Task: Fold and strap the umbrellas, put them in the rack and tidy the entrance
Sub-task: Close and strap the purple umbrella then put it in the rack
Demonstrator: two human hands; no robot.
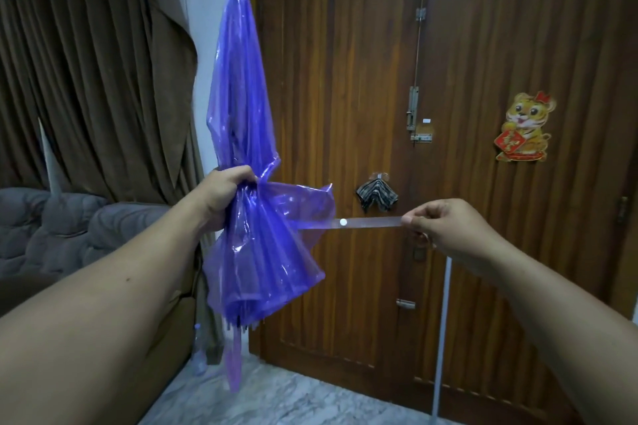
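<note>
A translucent purple umbrella (241,107) stands upright in front of me, tip up and handle (234,369) down, its canopy loosely gathered. My left hand (224,193) grips the bunched canopy around its middle. A clear strap (366,221) with a white snap button runs out horizontally to the right from the canopy. My right hand (438,224) pinches the strap's free end and holds it taut. The lower canopy flares loose below my left hand.
A wooden double door (483,45) with bolts fills the right side, with a tiger sticker (524,128) and a small dark folded umbrella (377,195) hanging on it. Brown curtains (96,72) and a grey sofa (69,235) are on the left. A white pole (442,338) leans near the door.
</note>
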